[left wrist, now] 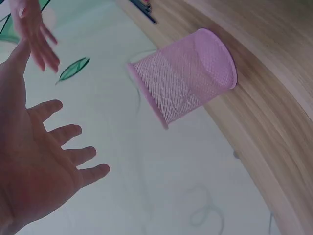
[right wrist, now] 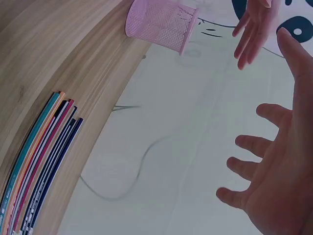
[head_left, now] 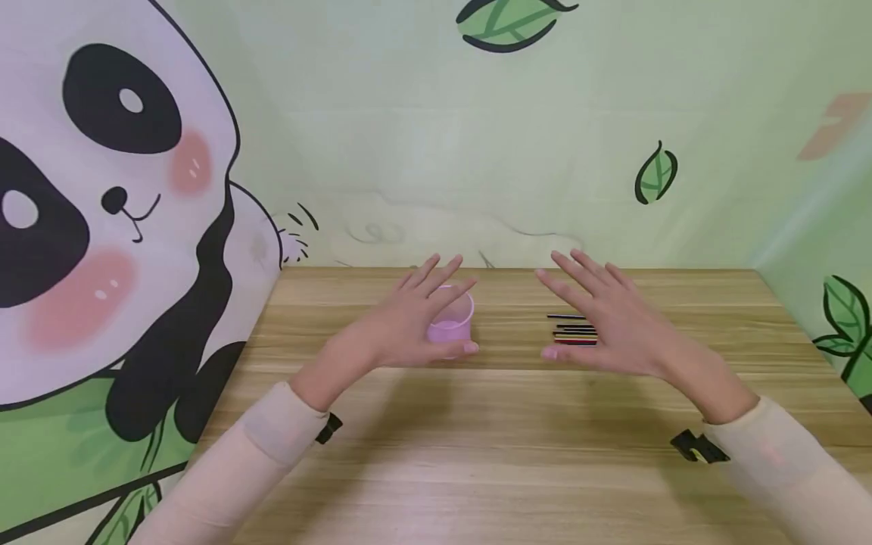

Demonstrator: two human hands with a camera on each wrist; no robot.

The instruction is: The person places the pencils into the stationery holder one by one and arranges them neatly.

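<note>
Left hand partly hides the pink mesh cup; right hand covers one end of the pencils.
The right wrist view clips the cup above and the pencils below, their markings too small to read; the left wrist view's top edge cuts the pencils. The head view crops the painted panda.

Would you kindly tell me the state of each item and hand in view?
Pink mesh cup: upright on the table, nothing visible inside.
Pencils: lying side by side.
Left hand: fingers spread, holding nothing.
Right hand: fingers spread, holding nothing.
</note>
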